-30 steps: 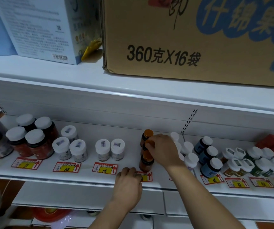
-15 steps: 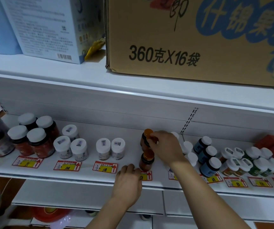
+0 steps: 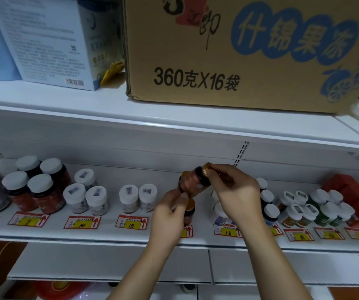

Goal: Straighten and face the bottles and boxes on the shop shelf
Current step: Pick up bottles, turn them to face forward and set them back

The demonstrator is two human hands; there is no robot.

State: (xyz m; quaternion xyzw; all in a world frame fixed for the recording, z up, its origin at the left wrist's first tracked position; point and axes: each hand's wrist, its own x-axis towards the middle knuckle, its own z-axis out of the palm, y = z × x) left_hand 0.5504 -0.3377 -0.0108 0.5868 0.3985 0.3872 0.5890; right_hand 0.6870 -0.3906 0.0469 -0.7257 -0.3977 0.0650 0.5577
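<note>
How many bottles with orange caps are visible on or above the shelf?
2. One tilted orange-capped amber bottle is held by both hands; another orange-capped bottle stands on the shelf behind the left hand. More may be hidden.

**Shelf layout around the two hands**

The lifted bottle (image 3: 192, 180) lies tilted between the hands, above the shelf (image 3: 109, 232): the right hand (image 3: 234, 191) holds its cap end, the left hand (image 3: 170, 215) its lower end. Just behind the left hand, another bottle (image 3: 189, 210) stands on the shelf. Left of the left hand stands a pair of small jars (image 3: 138, 197), further left a group of three jars (image 3: 85, 194), then the large jars (image 3: 33, 185) at the far left. Right of the right hand, a row of bottles (image 3: 268, 200) runs front to back, with clustered bottles (image 3: 317, 206) beyond. Price tags (image 3: 131, 221) lie along the shelf's front edge. Above both hands, on the upper shelf (image 3: 174, 118), sits a carton (image 3: 239, 50), with a box (image 3: 55, 40) to its left.
</note>
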